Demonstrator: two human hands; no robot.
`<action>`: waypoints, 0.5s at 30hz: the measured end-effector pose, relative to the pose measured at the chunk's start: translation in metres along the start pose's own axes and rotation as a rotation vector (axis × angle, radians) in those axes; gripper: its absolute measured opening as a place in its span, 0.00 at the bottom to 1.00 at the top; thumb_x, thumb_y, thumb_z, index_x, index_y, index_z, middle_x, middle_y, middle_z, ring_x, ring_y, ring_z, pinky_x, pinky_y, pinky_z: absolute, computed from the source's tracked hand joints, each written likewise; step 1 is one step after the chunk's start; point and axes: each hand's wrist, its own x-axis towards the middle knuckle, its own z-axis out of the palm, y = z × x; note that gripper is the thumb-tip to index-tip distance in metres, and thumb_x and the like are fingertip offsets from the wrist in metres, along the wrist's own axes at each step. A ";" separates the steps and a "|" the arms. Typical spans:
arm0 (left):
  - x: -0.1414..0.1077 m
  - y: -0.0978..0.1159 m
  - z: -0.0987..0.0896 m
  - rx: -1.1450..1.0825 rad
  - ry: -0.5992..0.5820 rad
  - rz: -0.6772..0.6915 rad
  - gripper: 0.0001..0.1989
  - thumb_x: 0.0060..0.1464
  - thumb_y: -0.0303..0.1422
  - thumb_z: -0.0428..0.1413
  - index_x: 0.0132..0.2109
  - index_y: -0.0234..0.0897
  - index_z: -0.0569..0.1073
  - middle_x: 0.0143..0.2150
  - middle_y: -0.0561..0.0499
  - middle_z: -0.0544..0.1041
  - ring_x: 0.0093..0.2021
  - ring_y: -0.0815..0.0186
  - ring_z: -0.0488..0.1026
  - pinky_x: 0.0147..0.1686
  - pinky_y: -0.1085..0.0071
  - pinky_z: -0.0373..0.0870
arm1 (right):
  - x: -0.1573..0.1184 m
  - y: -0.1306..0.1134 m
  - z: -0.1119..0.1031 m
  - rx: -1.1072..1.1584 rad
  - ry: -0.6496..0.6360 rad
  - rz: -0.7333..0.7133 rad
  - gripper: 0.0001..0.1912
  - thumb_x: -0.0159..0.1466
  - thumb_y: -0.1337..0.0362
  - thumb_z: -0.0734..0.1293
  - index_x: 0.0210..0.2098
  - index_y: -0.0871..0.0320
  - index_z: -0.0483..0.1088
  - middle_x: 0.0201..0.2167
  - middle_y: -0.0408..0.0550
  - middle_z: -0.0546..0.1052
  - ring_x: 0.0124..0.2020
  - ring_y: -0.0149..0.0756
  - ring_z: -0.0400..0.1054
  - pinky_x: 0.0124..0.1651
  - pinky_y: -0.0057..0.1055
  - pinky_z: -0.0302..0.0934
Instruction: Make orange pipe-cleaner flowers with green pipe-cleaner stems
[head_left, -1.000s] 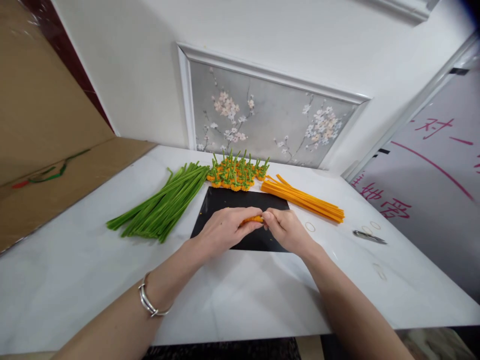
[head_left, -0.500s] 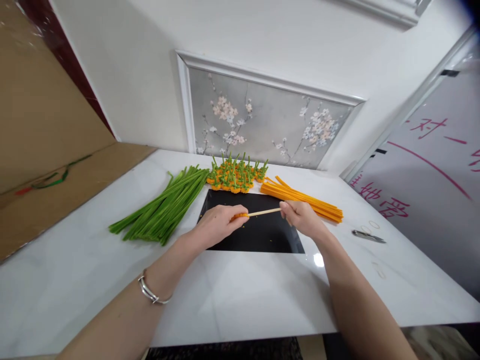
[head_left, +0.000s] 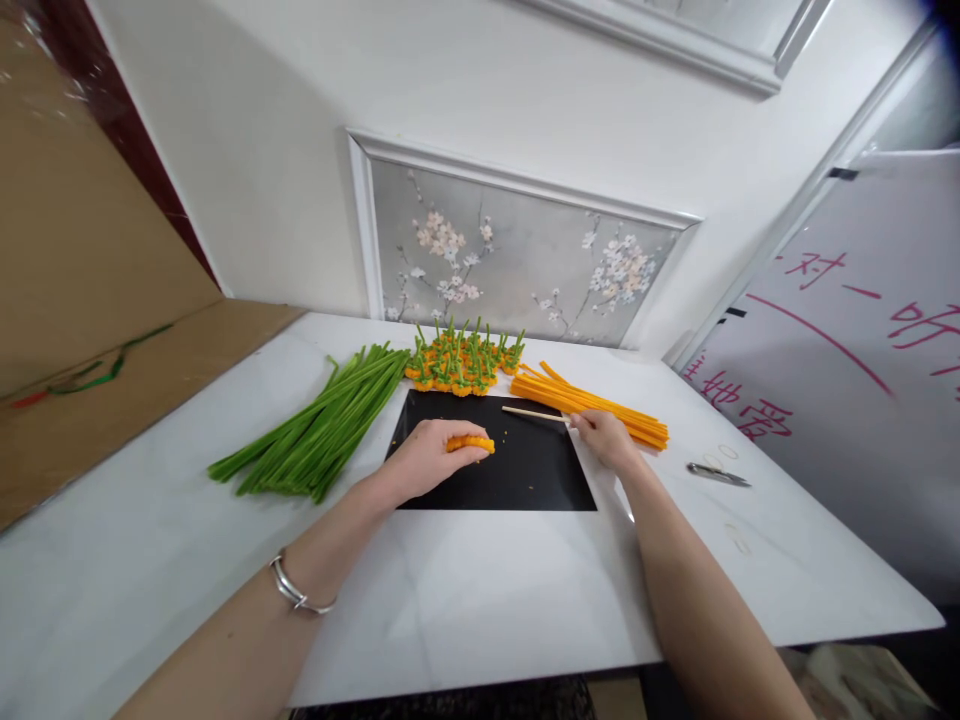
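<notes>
Between the thumb and fingers of my left hand is a coiled orange pipe cleaner, held above the black mat. My right hand grips one end of a thin wooden stick, whose free end points left over the mat's far part. Coil and stick are apart. Just behind my right hand lies a bundle of straight orange pipe cleaners. Green pipe cleaners lie in a loose pile left of the mat. Several orange pieces with upright green stems stand grouped behind the mat.
On the white table, small metal snips and thin pale rings lie to the right. Cardboard borders the left side. A wall with a framed floral panel stands behind, and a whiteboard at right.
The stick has come out of the orange coil as my right hand drew it away to the right. More of the coil now shows in my left hand. The camera view has shifted slightly.
</notes>
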 end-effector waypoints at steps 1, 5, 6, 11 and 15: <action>0.000 0.000 0.000 -0.002 0.003 -0.001 0.11 0.52 0.37 0.56 0.40 0.38 0.78 0.38 0.49 0.81 0.38 0.63 0.77 0.41 0.70 0.71 | 0.000 0.001 0.001 -0.014 0.004 -0.016 0.16 0.60 0.55 0.61 0.23 0.57 0.74 0.16 0.43 0.71 0.20 0.35 0.65 0.26 0.29 0.55; -0.002 -0.002 0.004 -0.030 0.030 0.005 0.12 0.53 0.37 0.56 0.40 0.37 0.79 0.38 0.49 0.81 0.37 0.63 0.76 0.39 0.70 0.70 | -0.007 0.002 0.002 -0.039 0.038 -0.094 0.11 0.58 0.57 0.65 0.30 0.55 0.76 0.26 0.45 0.78 0.30 0.39 0.71 0.33 0.31 0.60; -0.003 -0.003 0.006 -0.040 0.035 0.007 0.12 0.53 0.37 0.56 0.40 0.37 0.79 0.38 0.49 0.81 0.37 0.63 0.76 0.40 0.70 0.70 | -0.010 0.001 0.001 -0.042 0.048 -0.113 0.11 0.58 0.57 0.65 0.30 0.55 0.76 0.27 0.46 0.78 0.31 0.40 0.71 0.34 0.32 0.60; -0.013 -0.009 0.018 -0.048 0.022 -0.031 0.13 0.52 0.37 0.57 0.42 0.37 0.79 0.37 0.50 0.81 0.37 0.63 0.76 0.38 0.72 0.68 | -0.022 -0.031 0.000 -0.038 0.154 -0.182 0.17 0.60 0.53 0.62 0.34 0.58 0.76 0.36 0.55 0.77 0.29 0.44 0.71 0.35 0.41 0.62; -0.014 -0.015 0.025 -0.059 0.003 -0.038 0.13 0.52 0.39 0.58 0.41 0.36 0.79 0.34 0.52 0.80 0.35 0.64 0.75 0.37 0.73 0.66 | -0.041 -0.105 0.001 0.227 0.024 -0.378 0.13 0.62 0.56 0.63 0.39 0.54 0.75 0.36 0.48 0.78 0.33 0.40 0.72 0.38 0.36 0.65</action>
